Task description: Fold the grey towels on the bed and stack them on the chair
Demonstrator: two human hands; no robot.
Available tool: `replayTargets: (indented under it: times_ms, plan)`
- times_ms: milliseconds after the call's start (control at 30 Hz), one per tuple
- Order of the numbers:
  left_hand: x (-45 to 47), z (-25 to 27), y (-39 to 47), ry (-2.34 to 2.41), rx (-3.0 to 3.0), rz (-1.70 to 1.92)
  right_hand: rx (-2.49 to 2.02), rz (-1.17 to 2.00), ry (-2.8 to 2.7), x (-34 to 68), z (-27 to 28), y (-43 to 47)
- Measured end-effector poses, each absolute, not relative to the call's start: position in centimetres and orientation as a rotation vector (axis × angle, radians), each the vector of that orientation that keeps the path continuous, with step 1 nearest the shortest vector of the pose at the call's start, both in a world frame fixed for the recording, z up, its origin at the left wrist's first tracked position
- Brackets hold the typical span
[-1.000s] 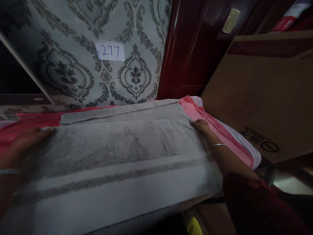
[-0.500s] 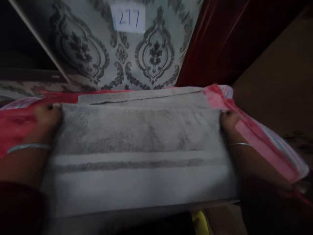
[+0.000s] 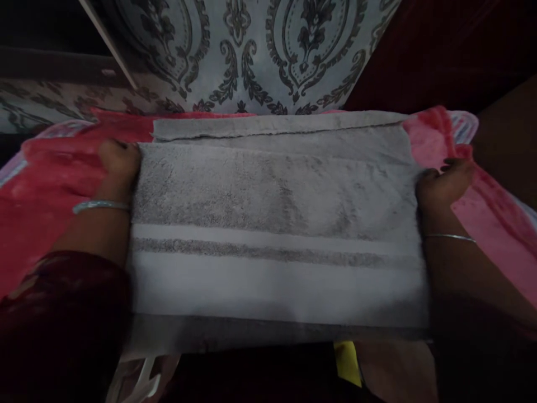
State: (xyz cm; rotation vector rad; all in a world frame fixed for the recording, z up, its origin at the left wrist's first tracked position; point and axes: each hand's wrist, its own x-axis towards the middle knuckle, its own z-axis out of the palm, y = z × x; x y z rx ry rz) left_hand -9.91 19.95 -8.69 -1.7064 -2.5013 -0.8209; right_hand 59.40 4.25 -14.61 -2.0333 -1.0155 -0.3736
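A grey towel (image 3: 268, 196) with smooth woven bands across it is stretched between my two hands, its lower edge hanging toward me. My left hand (image 3: 120, 162) is closed on its far left corner. At the far right corner my right hand (image 3: 444, 182) grips the cloth, thumb side up. Behind the held edge, another grey fold (image 3: 268, 123) lies flat; whether it belongs to the same towel I cannot tell. A red and pink plush blanket (image 3: 54, 207) spreads under and around the towel.
Patterned wallpaper (image 3: 268, 73) rises right behind the blanket. A dark red panel (image 3: 436, 50) stands at the back right, and a dark framed surface (image 3: 50, 33) at the back left. Something yellow (image 3: 347, 361) and a white plastic piece (image 3: 146, 383) show near the bottom.
The view has shifted down and left, so the numbered paper on the wall is out of frame. Both hands still hold the towel stretched by its corners.
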Motion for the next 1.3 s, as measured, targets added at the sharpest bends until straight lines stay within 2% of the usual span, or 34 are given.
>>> replayTargets:
  times_ms: [133,267,367,467,633,833,1033,1200,1300]
  plan:
    - [-5.9,-6.7,18.1,-1.973,-2.0,-0.751,-1.879,-0.367,-1.623,52.8,-12.1,6.5]
    - [1.3,-6.4,16.4,-1.476,-2.636,-0.44,-1.659,-0.202,-2.043,43.2,-11.1,10.0]
    - [5.8,-7.6,16.2,-1.267,-2.837,-0.2,-1.612,-0.109,-2.223,38.2,-11.4,11.9]
    - [7.6,-8.7,17.1,-1.336,-2.79,-0.153,-1.735,-0.027,-2.208,36.6,-12.3,12.9]
    - [7.3,-10.3,20.1,-1.517,-2.705,-0.315,-1.779,-0.076,-1.97,38.4,-14.6,14.4]
    - [7.3,-11.4,20.4,-1.596,-2.687,-0.479,-1.767,0.011,-1.842,39.9,-16.2,16.2]
    - [7.7,-10.7,18.8,-1.519,-2.583,-0.561,-1.763,-0.014,-1.824,39.2,-15.8,15.8]
    - [8.5,-8.4,16.9,-1.53,-2.683,-0.331,-1.804,0.02,-1.901,38.0,-13.7,13.5]
    - [9.6,-7.7,13.2,-1.401,-2.748,-0.348,-1.791,-0.048,-2.007,37.0,-13.0,9.6]
